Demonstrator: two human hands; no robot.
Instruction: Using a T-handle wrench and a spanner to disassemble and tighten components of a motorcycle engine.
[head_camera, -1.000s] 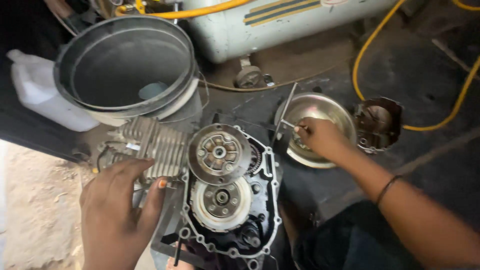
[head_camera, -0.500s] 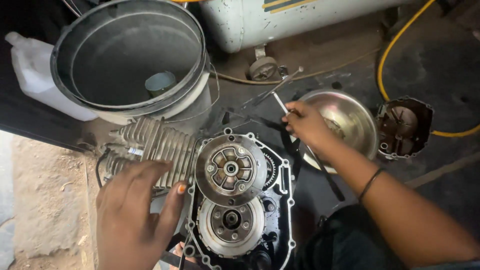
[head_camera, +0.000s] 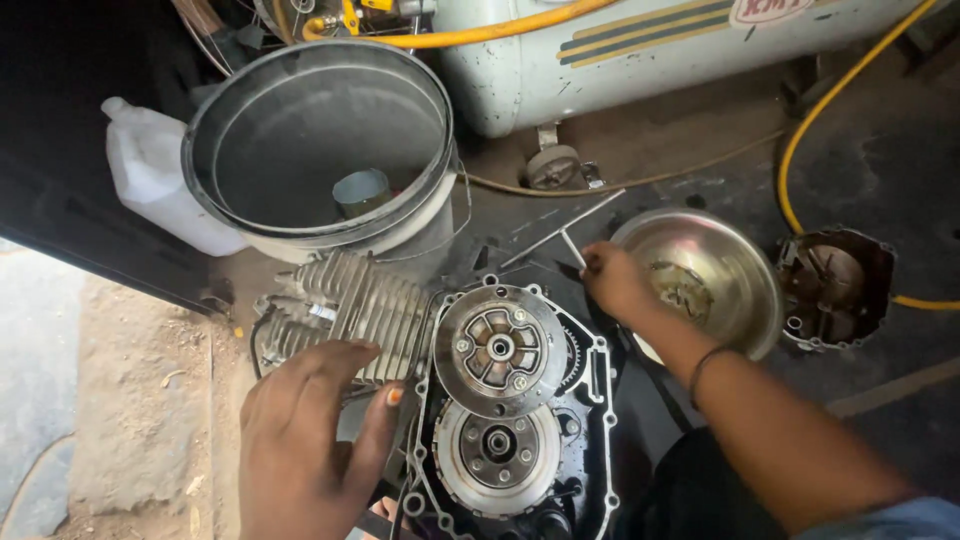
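An opened motorcycle engine lies on the floor, its round clutch plate (head_camera: 500, 350) and a second round gear hub (head_camera: 497, 455) exposed inside the case. My left hand (head_camera: 310, 440) rests flat on the finned cylinder block (head_camera: 345, 310) at the engine's left side, fingers together, holding nothing. My right hand (head_camera: 612, 280) is closed around the shaft of a metal T-handle wrench (head_camera: 565, 235) just above the engine's upper right corner, beside a shallow steel bowl (head_camera: 740, 290).
A large grey bucket (head_camera: 320, 150) with a small cup inside stands at the back left, a white plastic jug (head_camera: 150, 185) beside it. A white compressor tank (head_camera: 650, 50) with yellow hose (head_camera: 800, 150) runs behind. A removed engine cover (head_camera: 835, 290) lies at right.
My right hand has moved left, away from the steel bowl, carrying the T-handle wrench toward the engine. The view shifted upward. My left hand stays on the cylinder fins.
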